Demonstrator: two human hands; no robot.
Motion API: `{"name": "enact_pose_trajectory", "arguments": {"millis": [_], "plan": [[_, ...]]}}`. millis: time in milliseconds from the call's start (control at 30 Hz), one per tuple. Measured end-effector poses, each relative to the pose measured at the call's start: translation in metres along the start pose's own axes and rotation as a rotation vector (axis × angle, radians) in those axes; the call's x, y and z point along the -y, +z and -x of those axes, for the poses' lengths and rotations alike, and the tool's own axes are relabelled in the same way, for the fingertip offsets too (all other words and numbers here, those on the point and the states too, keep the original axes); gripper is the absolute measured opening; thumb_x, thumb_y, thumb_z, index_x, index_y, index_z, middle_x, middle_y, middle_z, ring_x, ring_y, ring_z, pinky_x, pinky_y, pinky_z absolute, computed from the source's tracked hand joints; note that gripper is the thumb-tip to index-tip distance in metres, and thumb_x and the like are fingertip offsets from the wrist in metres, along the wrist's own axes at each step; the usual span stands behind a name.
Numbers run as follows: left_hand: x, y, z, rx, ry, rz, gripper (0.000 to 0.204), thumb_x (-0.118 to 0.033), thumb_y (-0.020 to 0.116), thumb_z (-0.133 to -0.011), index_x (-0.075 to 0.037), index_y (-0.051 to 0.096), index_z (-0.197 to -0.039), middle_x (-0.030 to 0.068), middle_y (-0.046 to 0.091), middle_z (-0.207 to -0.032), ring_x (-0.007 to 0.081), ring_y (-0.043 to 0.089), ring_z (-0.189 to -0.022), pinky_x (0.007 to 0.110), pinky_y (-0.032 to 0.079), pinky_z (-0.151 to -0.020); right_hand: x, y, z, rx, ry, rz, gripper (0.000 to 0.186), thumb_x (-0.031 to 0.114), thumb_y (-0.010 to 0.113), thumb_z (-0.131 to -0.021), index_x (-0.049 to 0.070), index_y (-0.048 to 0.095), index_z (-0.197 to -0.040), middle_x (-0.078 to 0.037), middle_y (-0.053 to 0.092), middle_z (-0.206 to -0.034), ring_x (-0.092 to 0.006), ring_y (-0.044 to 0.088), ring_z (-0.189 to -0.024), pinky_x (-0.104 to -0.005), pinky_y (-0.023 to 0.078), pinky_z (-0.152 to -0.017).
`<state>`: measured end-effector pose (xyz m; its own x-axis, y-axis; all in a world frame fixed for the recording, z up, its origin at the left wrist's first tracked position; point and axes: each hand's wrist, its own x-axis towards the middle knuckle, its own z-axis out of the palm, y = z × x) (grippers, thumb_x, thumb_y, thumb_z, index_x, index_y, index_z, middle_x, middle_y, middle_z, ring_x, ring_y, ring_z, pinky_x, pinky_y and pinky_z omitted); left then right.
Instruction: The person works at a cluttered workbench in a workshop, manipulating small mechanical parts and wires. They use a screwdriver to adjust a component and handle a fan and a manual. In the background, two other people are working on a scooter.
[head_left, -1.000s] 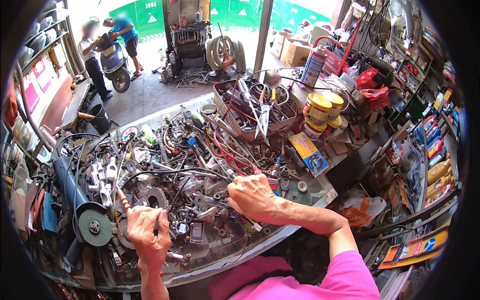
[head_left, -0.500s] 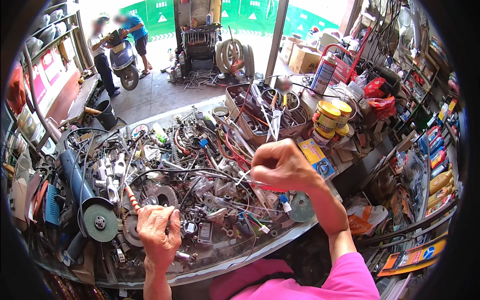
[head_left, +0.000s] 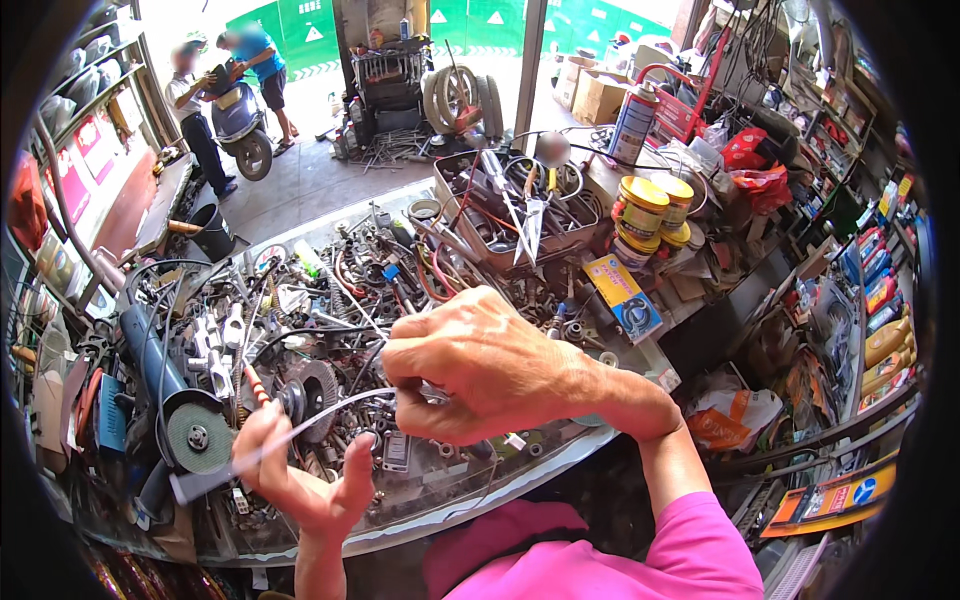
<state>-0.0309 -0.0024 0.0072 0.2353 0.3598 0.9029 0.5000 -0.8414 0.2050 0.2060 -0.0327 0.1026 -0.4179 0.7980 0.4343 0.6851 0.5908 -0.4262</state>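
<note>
My right hand [head_left: 480,370] is closed over the middle of the cluttered glass-topped bench, gripping a thin pale strip [head_left: 300,428] that slants down leftward across my left hand. My left hand [head_left: 300,475] is below it at the bench's front, thumb raised apart from its bent fingers; whether the strip touches them is unclear. Around both hands lie loose metal parts, a toothed gear [head_left: 318,390], cables and an orange-striped piece [head_left: 256,385]. An angle grinder [head_left: 197,437] with a green disc is left of my left hand. What lies under my right hand is hidden.
A tool box [head_left: 470,190], stacked yellow tins [head_left: 640,210] and a blue-yellow box [head_left: 622,300] sit behind and right. Crowded shelves [head_left: 870,300] line the right. Two people [head_left: 262,70] stand at a scooter [head_left: 240,130] beside a bucket [head_left: 210,232], back left. Tires [head_left: 450,100] stand at the doorway.
My right hand first rose, then came down and leftward toward my left hand, with the pale strip now showing. My left thumb and fingers have spread apart.
</note>
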Motion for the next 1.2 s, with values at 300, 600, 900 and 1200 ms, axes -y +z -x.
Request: {"name": "enact_pose_trajectory", "arguments": {"millis": [300,600,900,1200], "plan": [[-0.04,-0.005,-0.025,-0.005,0.062,-0.192,0.09,-0.042,0.08,-0.082,-0.005,0.032,-0.149,0.0242,0.04,-0.145,0.041,0.04,-0.135,0.056,0.03,-0.111,-0.008,-0.028,0.018,0.048,-0.034,-0.052,0.018,0.016,0.065,-0.07,0.004,0.054,-0.064,-0.012,0.056,-0.064,-0.0337,0.061,-0.066,-0.0441,0.046,-0.061],[-0.036,0.031,-0.019,0.348,-0.384,0.335,0.019,-0.012,0.049,-0.104,-0.002,0.057,-0.09,0.0056,0.053,-0.073,0.0187,0.05,-0.059,0.033,0.039,-0.055,-0.013,-0.032,0.034,-0.228,0.091,-0.277,0.014,0.013,0.073,-0.083,0.003,0.065,-0.079,-0.007,0.058,-0.066,-0.0202,0.057,-0.056,-0.0335,0.045,-0.052],[-0.024,0.029,-0.017,0.106,-1.077,1.068,0.027,-0.027,0.051,-0.106,-0.004,0.054,-0.091,-0.0063,0.035,-0.054,0.002,0.027,-0.04,0.021,0.021,-0.035,-0.044,0.053,0.118,0.132,0.348,0.279,0.023,0.025,0.065,-0.086,0.004,0.06,-0.077,-0.012,0.058,-0.077,-0.0317,0.063,-0.073,-0.0442,0.05,-0.064],[-0.021,0.03,-0.009,0.099,-1.099,1.096,0.028,-0.028,0.052,-0.105,-0.003,0.057,-0.093,-0.0026,0.04,-0.056,0.0039,0.032,-0.041,0.021,0.024,-0.037,-0.041,0.069,0.111,0.114,0.309,0.179,0.018,0.022,0.063,-0.086,0.005,0.063,-0.08,-0.011,0.059,-0.081,-0.0308,0.064,-0.077,-0.0428,0.05,-0.065]]}}
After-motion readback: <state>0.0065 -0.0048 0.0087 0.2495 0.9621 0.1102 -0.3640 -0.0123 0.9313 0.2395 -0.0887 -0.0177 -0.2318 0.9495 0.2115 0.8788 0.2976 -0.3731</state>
